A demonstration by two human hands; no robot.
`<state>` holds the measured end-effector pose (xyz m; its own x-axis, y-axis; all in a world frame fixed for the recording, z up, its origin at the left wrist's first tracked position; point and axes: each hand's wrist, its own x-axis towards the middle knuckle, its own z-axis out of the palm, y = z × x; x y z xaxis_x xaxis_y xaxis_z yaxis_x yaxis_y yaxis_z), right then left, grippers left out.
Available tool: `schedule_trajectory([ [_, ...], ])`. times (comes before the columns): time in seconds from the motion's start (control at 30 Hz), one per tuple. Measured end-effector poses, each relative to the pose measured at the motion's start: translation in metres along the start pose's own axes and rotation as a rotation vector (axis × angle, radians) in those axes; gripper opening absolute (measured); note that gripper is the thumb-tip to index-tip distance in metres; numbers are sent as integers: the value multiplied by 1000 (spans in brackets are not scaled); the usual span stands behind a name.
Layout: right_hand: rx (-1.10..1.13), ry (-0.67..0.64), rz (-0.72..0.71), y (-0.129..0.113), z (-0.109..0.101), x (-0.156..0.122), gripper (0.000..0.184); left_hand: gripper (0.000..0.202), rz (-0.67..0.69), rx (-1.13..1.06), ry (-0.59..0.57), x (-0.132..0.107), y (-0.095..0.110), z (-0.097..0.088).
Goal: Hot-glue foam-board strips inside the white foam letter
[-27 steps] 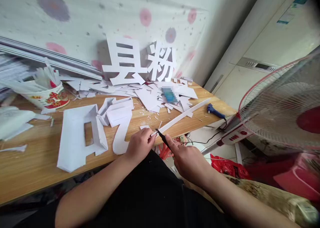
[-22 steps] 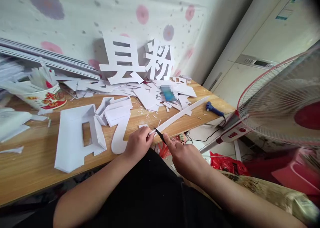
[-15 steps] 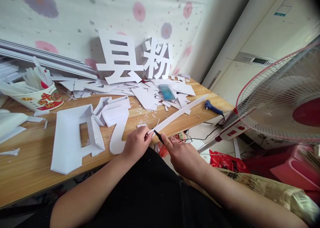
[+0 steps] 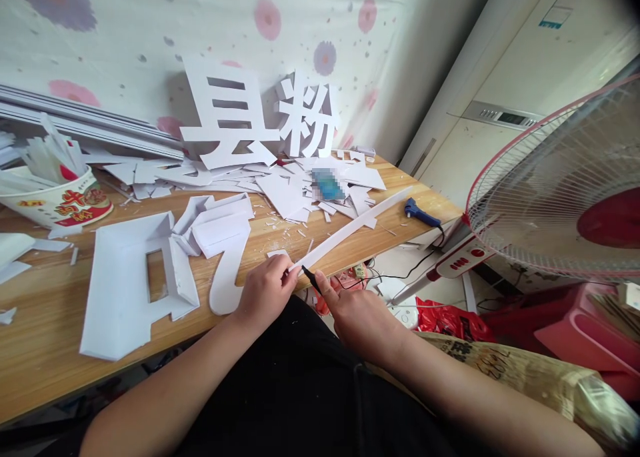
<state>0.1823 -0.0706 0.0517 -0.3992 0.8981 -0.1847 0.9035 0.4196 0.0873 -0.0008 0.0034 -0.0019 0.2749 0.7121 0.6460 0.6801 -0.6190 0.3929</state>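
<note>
A flowered sheet (image 4: pixel 310 17) backs the wooden table (image 4: pixel 40 357). From afar I see the white strip (image 4: pixel 353 229) slanting from mid-frame toward the right, its near end pinched by the left hand (image 4: pixel 265 285), while the right hand (image 4: pixel 363 320) grasps a black knife (image 4: pixel 311 278) at that end. I judge this a cutting step; the next move calls for a steady strip.

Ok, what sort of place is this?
Probably a small sign-making workspace, perhaps in a home: white cut-out characters standing at the back, white offcuts heaped on the wooden table, and a blue corded tool, likely a glue gun, near the table's edge.
</note>
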Motion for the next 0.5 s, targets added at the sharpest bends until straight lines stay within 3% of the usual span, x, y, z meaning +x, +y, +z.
schedule_trajectory([
  [0.5,90,-98,-16,2,-6,4,86,23,-44,-28,-16,1,-1,1],
])
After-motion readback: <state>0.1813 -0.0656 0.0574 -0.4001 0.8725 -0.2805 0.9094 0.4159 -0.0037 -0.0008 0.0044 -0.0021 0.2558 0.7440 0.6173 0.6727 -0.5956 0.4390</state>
